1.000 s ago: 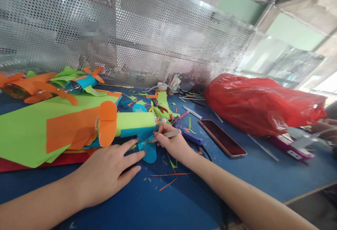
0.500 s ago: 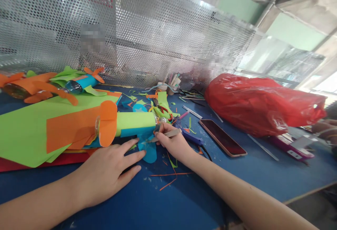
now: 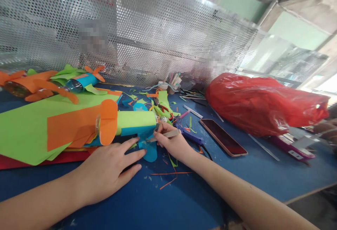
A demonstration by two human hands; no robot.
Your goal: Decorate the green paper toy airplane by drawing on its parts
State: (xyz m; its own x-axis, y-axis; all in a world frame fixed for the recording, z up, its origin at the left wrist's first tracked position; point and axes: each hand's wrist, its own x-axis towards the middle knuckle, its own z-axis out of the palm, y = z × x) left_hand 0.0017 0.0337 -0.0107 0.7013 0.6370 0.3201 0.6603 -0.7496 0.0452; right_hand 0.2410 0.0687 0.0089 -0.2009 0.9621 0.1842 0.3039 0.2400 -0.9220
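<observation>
Lying right of the right hand [image 3: 172, 142], a dark-screened phone [image 3: 223, 137]. Farther right of that hand, a bulging red bag [image 3: 263, 103], with a purple box [image 3: 282, 147] on its near side. Straight beyond the right hand, a small cup [image 3: 172, 90] holding pen-like sticks [image 3: 176, 80]. Well beyond the left hand [image 3: 110, 168], an orange-wrapped bottle [image 3: 40, 81] and a blue-wrapped bottle [image 3: 86, 80]. Rising past both hands, a perforated metal screen [image 3: 158, 30].
</observation>
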